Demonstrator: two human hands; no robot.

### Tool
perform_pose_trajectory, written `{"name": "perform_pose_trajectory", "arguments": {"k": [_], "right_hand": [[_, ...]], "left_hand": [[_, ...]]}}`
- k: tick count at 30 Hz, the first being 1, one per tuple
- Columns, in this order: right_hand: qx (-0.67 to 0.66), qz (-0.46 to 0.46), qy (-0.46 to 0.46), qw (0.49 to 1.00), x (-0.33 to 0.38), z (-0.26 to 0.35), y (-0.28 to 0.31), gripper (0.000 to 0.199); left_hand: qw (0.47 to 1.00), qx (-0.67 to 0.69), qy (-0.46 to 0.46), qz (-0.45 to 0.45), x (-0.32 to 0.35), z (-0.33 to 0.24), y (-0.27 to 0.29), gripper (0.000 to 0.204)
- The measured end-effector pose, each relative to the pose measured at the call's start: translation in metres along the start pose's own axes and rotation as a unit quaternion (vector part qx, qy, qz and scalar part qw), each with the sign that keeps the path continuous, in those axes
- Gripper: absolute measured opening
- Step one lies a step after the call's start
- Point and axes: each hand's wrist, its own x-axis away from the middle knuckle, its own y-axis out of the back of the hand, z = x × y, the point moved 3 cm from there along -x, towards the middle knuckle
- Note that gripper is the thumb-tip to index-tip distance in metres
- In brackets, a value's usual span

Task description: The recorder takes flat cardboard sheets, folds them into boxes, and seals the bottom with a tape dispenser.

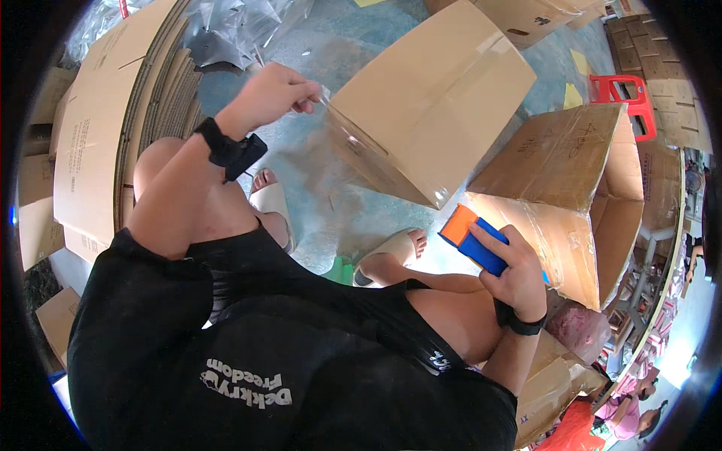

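Observation:
A closed cardboard box (421,90) stands tilted on the floor before me, clear tape running along its seam and over its near side. At its left corner my left hand (278,96) is closed in a pinch on a bit of clear tape (326,95). My right hand (515,274) is wrapped round a blue and orange tape dispenser (474,240), held apart from the box, to the right of its near corner. The dispenser's underside and any tape roll in it are hidden.
Flat cardboard sheets (105,128) are stacked at my left. To the right sits an open carton (556,173), with a red stool (628,101) behind it. Silvery plastic wrapping (233,30) lies far left. My feet (395,252) are close to the box.

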Motion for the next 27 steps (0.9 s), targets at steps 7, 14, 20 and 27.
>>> {"name": "perform_pose_trajectory", "arguments": {"k": [7,14,20,27], "right_hand": [[-0.134,0.113,-0.073,0.982,-0.03,-0.009,0.012,0.061],[-0.299,0.183,0.031,0.936,-0.071,0.007,0.009,0.062],[-0.171,0.191,0.116,0.959,-0.111,0.036,-0.05,0.047],[-0.139,0.271,0.048,0.951,-0.104,0.035,-0.062,0.045]], "left_hand": [[0.993,-0.076,0.071,0.055,-0.006,-0.014,-0.022,0.037],[0.979,-0.192,-0.061,0.022,-0.029,-0.012,-0.014,0.051],[0.954,-0.276,-0.035,-0.112,-0.002,-0.033,-0.015,0.052],[0.902,-0.353,-0.099,-0.226,0.007,-0.051,-0.08,0.073]]}}
